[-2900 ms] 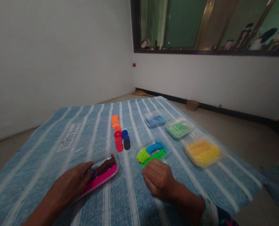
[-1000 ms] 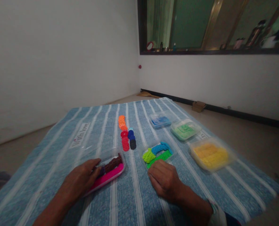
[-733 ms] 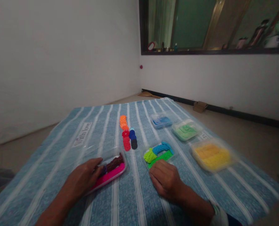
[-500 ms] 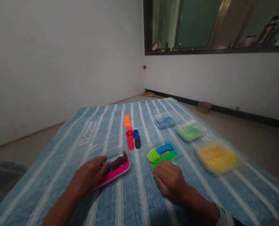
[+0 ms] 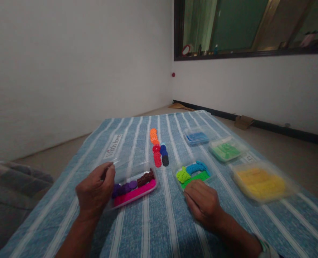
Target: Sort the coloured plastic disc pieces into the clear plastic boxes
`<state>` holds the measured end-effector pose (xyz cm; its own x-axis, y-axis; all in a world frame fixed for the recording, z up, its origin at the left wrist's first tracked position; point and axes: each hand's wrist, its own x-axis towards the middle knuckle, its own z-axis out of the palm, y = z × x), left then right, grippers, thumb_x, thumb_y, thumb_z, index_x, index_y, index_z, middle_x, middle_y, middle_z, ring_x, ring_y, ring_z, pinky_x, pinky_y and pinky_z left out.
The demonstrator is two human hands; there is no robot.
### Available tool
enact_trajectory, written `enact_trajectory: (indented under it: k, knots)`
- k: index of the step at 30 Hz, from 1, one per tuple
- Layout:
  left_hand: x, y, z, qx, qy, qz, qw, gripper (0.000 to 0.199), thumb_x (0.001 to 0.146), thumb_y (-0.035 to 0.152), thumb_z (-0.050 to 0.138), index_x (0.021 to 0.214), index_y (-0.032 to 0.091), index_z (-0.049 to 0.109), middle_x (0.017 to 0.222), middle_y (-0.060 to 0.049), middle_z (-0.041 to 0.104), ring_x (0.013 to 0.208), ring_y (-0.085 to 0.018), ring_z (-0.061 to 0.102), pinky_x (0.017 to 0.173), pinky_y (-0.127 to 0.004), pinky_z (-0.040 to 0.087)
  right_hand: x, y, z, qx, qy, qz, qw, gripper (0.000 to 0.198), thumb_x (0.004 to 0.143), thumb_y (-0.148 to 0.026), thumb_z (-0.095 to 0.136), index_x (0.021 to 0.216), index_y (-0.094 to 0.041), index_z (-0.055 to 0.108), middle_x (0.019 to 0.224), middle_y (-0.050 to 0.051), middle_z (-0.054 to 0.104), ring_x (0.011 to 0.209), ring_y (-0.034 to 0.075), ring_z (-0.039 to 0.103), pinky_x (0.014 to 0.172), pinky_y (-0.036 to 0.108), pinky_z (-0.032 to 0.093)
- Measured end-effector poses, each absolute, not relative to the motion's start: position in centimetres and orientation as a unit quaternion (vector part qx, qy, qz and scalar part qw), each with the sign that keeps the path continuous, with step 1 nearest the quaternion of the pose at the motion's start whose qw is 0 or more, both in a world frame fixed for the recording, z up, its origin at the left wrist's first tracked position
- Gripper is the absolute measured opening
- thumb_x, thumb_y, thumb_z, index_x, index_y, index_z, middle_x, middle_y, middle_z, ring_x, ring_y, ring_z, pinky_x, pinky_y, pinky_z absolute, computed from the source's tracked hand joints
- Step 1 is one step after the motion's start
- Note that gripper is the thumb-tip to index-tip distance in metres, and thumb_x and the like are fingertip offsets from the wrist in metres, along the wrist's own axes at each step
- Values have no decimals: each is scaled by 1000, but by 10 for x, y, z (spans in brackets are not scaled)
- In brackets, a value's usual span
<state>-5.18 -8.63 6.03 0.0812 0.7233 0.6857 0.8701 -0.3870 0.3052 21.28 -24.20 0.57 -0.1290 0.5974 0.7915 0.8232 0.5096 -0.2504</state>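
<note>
My left hand (image 5: 96, 190) is closed, thumb and forefinger pinched at the edge of a clear lid (image 5: 121, 163). This lid stands raised behind a plastic box (image 5: 155, 186) holding purple and dark brown scalloped discs (image 5: 145, 178) and a bright pink strip (image 5: 134, 194). My right hand (image 5: 203, 200) rests curled at the near edge of a second clear box (image 5: 211, 179); whatever its fingers hold is hidden. Inside that box lie lime, blue and green pieces (image 5: 192, 173). Beyond, rows of orange (image 5: 154, 136), red (image 5: 157, 157) and blue-to-black discs (image 5: 164, 156) lie on the cloth.
A blue striped cloth (image 5: 132, 229) covers the table. Along the right stand lidded boxes with blue (image 5: 197, 137), green (image 5: 226, 149) and yellow contents (image 5: 263, 182). Grey fabric (image 5: 11, 200) is at the left edge. A small cardboard box (image 5: 243, 122) sits on the floor by the wall.
My left hand has lifted out of the left box to its clear lid, uncovering the purple discs. My right hand stays by the second box. The whole view has shifted slightly.
</note>
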Motion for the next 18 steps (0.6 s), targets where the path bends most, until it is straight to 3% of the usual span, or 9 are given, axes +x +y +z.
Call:
enact_trajectory:
  k: [5,18]
  knots:
    - [-53,-89,60,-685,-593,-416,81,36,87,40,44,98,17,69,82,-5,73,74,-19,68,70,-29,49,214,-245,6,-456,-742,-137,471,17,86,-6,47,86,-16,61,70,5,59,68,17,55,63,31,44]
    - [-53,-89,57,-699,-583,-409,54,39,88,42,45,102,15,68,84,-6,73,75,-20,69,72,-29,50,215,-245,6,-457,-745,-153,461,17,85,-5,48,88,-16,61,68,5,59,65,16,54,61,31,42]
